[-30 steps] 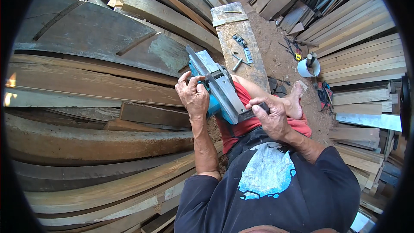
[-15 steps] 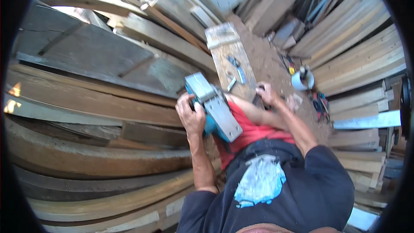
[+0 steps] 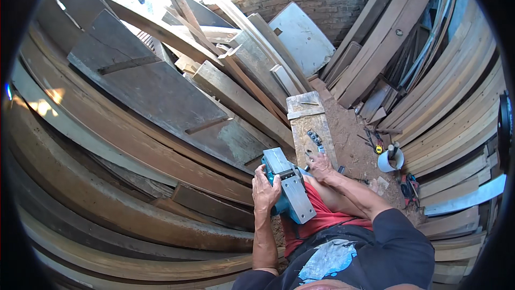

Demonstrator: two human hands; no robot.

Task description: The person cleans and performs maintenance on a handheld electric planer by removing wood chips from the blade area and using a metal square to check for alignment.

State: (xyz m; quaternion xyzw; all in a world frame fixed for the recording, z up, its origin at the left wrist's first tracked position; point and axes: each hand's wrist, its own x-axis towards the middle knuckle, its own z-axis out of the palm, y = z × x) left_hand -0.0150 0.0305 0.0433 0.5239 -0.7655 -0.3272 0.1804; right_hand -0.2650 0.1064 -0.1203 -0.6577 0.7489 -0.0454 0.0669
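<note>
My left hand (image 3: 265, 189) is wrapped around the teal body of an electric hand planer (image 3: 295, 193), which lies upside down across my lap. Its flat metal sole faces up, and the dark cutter slot crosses it near the middle. Just right of the planer's front end, my right hand (image 3: 321, 167) is closed over the near part of a narrow wooden plank (image 3: 325, 129). A dark tip shows at its fingers, but the held thing is mostly hidden. Beyond that hand, a small black and blue tool (image 3: 314, 138) lies on the plank.
Long boards (image 3: 134, 156) are stacked close on my left, with more lumber (image 3: 450, 97) on the right. A white bucket (image 3: 390, 160) holding tools stands on the dusty floor. Near it lie a yellow tape measure (image 3: 379, 149) and a red and black tool (image 3: 410, 189).
The view has tilted up and shifted. My right hand has moved left across the plank, closer to the planer's front end. My left hand still holds the upturned planer.
</note>
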